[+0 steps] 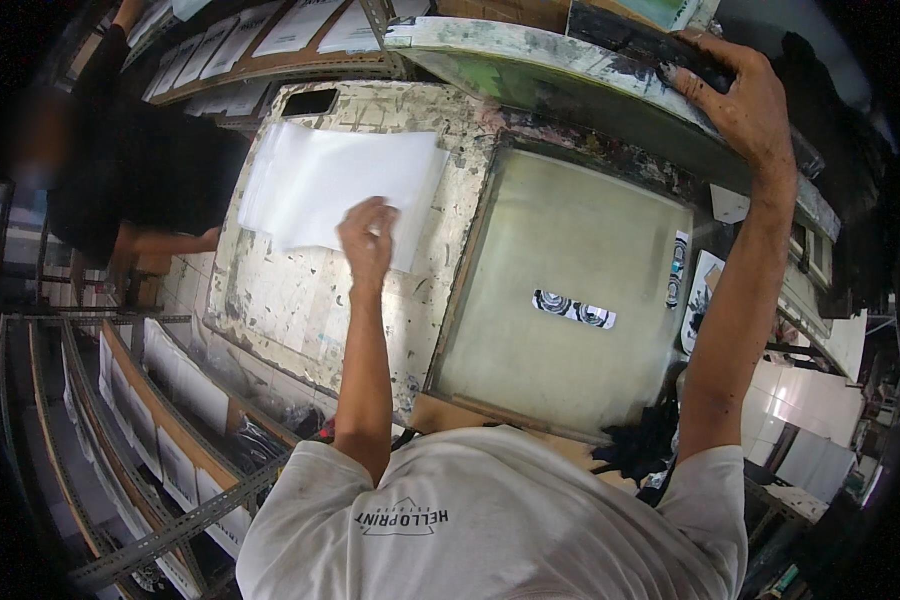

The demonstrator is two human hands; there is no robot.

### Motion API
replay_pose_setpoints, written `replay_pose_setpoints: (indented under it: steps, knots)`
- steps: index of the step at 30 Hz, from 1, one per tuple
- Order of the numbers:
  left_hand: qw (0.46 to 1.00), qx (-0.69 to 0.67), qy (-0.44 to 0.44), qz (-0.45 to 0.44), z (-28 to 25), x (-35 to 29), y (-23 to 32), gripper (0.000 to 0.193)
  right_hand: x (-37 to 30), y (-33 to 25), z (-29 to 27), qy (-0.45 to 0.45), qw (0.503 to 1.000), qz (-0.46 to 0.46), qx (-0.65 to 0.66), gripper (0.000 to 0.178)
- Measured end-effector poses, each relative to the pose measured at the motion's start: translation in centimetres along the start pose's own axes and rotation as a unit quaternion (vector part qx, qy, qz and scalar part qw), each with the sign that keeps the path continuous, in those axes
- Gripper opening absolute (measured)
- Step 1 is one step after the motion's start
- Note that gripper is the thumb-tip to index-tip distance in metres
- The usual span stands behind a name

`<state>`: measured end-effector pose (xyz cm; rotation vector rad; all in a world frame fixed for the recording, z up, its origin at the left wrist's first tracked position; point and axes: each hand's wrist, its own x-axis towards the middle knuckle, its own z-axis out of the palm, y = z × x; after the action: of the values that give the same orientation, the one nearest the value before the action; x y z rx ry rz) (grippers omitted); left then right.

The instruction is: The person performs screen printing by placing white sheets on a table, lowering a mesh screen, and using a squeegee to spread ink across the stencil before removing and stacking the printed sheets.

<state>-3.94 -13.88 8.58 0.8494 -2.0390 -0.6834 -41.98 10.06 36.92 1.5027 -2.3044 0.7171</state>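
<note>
Several white sheets (pixel 335 175), paint-stained table (pixel 290 300), metal shelves (pixel 210 507)

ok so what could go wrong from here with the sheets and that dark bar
Dark smudges on the right hand could mark the white sheets if it touches them. The sheets' edges are uneven, so the left hand above might knock some further askew. The dark bar could slip on its ledge if the right hand's grip loosens.
</note>
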Motion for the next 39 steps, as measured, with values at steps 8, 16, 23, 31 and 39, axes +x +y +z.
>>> replay_pose_setpoints:
  steps: [8, 16, 23, 31, 39]
  knots:
    - [0.926, 0.204, -0.314, 0.041, 7.3, -6.8, 5.9, 0.048, 0.2, -3.7, -1.2, -0.003, 0.998, 0.039, 0.056, 0.043]
    - [0.894, 0.063, -0.392, 0.208, 19.5, -8.2, 11.0, 0.043, 0.2, -2.9, -0.9, 0.031, 0.998, 0.01, -0.051, 0.049]
    - [0.865, 0.018, -0.428, 0.261, 23.6, -10.1, 15.3, 0.044, 0.3, -2.9, -1.5, 0.017, 0.999, 0.026, 0.015, 0.045]
    - [0.859, 0.025, -0.435, 0.269, 22.7, -12.5, 16.1, 0.043, 0.2, -4.0, -2.0, -0.005, 0.998, 0.056, 0.023, 0.042]
    - [0.865, -0.023, -0.423, 0.269, 21.8, -12.7, 16.3, 0.048, 0.4, -3.3, -1.5, -0.009, 0.998, 0.046, 0.034, 0.041]
